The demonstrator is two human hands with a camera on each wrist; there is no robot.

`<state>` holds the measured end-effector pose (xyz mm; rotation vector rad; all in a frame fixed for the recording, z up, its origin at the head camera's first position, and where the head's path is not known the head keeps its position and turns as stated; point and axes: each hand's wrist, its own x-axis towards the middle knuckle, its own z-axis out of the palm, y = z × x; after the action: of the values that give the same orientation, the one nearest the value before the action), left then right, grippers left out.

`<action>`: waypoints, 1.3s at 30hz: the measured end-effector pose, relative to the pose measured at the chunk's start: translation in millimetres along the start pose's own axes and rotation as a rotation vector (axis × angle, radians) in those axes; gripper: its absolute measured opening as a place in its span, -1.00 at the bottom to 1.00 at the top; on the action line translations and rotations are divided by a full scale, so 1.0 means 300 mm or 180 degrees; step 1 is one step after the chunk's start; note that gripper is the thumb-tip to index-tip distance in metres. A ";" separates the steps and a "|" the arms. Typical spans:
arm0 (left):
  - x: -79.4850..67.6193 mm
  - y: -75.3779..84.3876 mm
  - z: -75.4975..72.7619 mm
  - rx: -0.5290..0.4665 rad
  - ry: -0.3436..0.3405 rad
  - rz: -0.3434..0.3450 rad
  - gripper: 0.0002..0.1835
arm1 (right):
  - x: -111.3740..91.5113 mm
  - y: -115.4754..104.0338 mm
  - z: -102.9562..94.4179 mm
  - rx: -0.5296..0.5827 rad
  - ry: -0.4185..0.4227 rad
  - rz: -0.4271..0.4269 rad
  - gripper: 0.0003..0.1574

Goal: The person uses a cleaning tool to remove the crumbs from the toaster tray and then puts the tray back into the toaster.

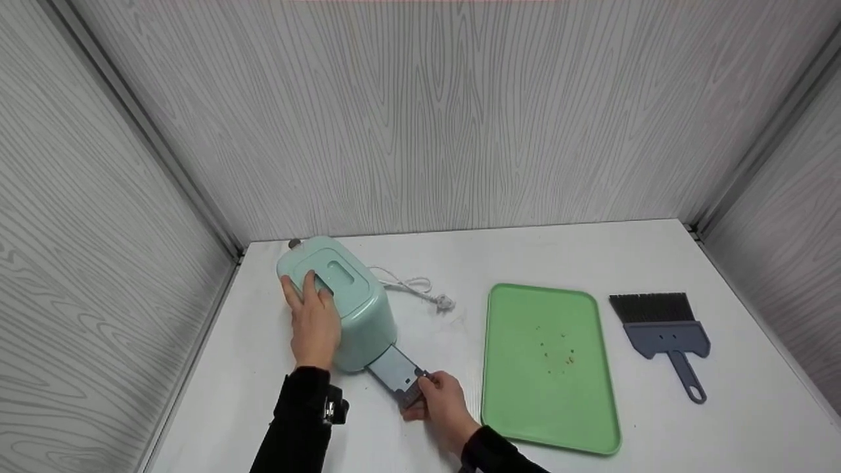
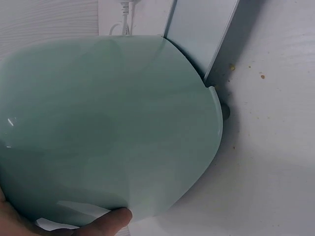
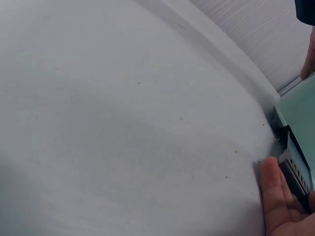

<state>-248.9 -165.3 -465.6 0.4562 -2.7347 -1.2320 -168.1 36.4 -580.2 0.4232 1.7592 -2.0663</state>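
A mint-green toaster [image 1: 358,322] with a lidded top stands at an angle on the white table. My left hand [image 1: 316,328] rests on its upper left part with the fingers spread, and one fingertip [image 2: 120,216] touches its side in the left wrist view. A grey crumb tray [image 1: 396,370] sticks out of the toaster's near end, its inner part hidden inside. My right hand [image 1: 447,404] pinches the tray's dark outer end, thumb above and fingers beneath. In the right wrist view, the tray's slotted end [image 3: 295,177] lies between those fingers.
A green tray [image 1: 548,401] with scattered brown crumbs lies right of my right hand. Farther right is a dark grey brush [image 1: 667,338]. The white cord and plug [image 1: 443,302] lie behind the toaster. Small crumbs [image 2: 263,76] dot the table beside the crumb tray.
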 end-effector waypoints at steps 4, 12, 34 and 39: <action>0.000 -0.003 0.003 0.0026 -0.0001 -0.0032 -0.38 | 0.002 0.006 0.010 0.0023 -0.0052 -0.0002 -0.68; 0.001 0.008 0.018 -0.0010 0.0075 0.0047 -0.39 | 0.011 0.000 0.028 0.0253 -0.0078 -0.0048 -0.68; 0.009 -0.009 0.012 0.0010 0.0126 0.0068 -0.39 | 0.045 -0.010 0.072 0.0350 -0.0097 0.0034 -0.71; 0.008 -0.008 0.013 0.0017 0.0103 0.0051 -0.39 | 0.049 -0.011 0.081 0.0389 -0.0119 0.0005 -0.69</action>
<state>-251.4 -164.7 -470.1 0.4498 -2.7100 -1.2034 -182.0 11.5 -580.1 0.4179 1.6164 -2.1741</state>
